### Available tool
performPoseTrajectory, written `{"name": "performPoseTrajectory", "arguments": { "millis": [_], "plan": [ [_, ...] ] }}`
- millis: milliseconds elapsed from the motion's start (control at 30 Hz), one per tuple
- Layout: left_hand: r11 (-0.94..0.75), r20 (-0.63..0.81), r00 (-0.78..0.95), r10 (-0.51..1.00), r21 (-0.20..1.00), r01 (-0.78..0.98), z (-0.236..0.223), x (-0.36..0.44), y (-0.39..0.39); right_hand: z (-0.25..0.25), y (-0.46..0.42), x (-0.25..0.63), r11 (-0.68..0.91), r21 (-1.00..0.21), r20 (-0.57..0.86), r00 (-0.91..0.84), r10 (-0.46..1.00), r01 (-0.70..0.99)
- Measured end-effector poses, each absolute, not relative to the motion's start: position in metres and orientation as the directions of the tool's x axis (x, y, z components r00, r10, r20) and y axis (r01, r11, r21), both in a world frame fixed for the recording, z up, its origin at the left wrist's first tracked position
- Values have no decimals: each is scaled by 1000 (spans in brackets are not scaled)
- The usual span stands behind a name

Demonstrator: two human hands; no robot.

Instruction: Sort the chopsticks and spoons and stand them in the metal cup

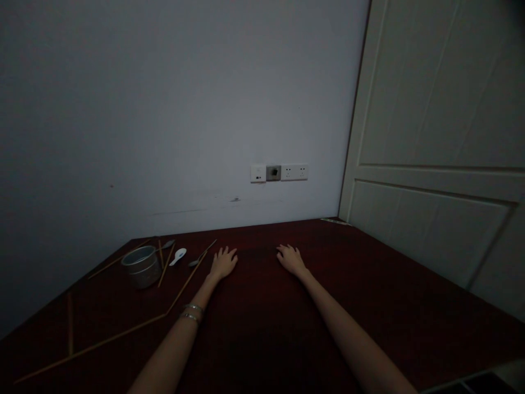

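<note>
My left hand (223, 264) lies palm down on the dark red table (262, 306), its fingers spread and holding nothing. My right hand (290, 259) rests flat on the same surface, farther right, also with nothing in it. Closest to the left hand are a metal spoon (194, 263) and a chopstick (186, 288), both just left of its fingers. A white spoon (179, 255) lies a little farther left. Beyond it stands a round grey metal pot (143, 271), upright and open at the top, with no contents visible.
Several more chopsticks are scattered around the pot and toward the front left, one of them a long chopstick (118, 335). Another metal spoon (167, 245) lies behind the pot. A wall with sockets (294, 172) closes the back; a pale panelled door (430, 219) borders the right.
</note>
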State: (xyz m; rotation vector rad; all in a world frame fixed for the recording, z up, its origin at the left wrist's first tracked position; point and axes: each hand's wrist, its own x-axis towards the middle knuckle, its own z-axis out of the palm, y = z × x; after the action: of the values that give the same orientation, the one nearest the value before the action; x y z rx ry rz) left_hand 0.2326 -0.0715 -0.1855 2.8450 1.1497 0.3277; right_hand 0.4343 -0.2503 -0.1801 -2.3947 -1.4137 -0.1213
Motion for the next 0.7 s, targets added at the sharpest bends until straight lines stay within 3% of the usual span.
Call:
{"name": "performPoseTrajectory", "arguments": {
  "millis": [700],
  "plan": [
    [-710,158,692,704,121,694,-178,226,-83,-180,-249,433,-456,-283,236,522,820,844]
  ]
}}
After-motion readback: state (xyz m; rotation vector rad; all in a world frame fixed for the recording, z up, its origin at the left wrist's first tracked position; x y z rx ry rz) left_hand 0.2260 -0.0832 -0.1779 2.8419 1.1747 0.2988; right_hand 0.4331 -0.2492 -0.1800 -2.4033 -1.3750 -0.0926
